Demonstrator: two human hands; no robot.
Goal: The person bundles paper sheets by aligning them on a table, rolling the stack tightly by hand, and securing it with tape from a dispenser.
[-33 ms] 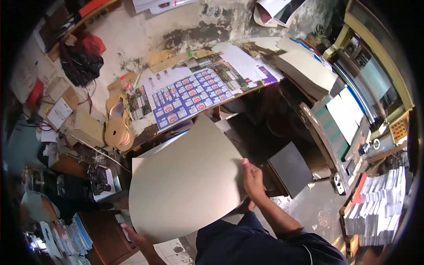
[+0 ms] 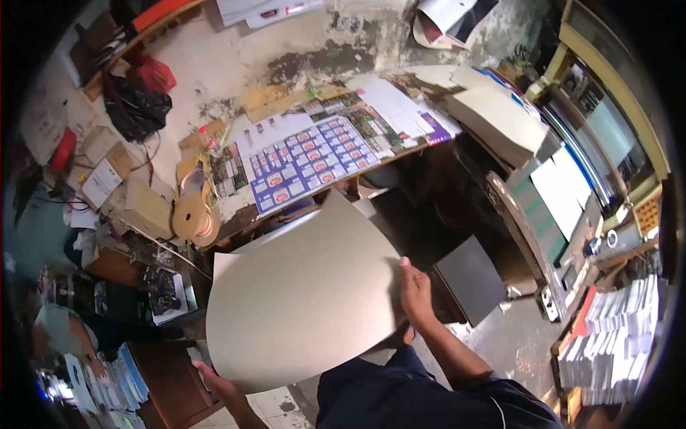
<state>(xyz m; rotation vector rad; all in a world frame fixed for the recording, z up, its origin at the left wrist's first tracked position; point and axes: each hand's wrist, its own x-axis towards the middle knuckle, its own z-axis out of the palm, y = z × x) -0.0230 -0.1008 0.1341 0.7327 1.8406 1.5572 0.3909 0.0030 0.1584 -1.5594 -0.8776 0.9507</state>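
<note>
A large, plain beige-grey sheet of board is held up in front of me, bowed along its length. My right hand grips its right edge, the thumb on top and the fingers mostly hidden beneath. At the lower left corner, my left hand holds the sheet from the side with its thumb showing; its other fingers are out of sight. The far corner of the board points toward the worktable, where a blue printed sheet lies.
Left of the board sit a wooden spool and boxes. A stack of large paper lies at the far right, near a machine with rollers. Bundled paper stacks stand lower right. Another person's arm shows at far left.
The view has shifted slightly. The board's far corner and my right hand appear a little farther right; both hands keep their grip.
</note>
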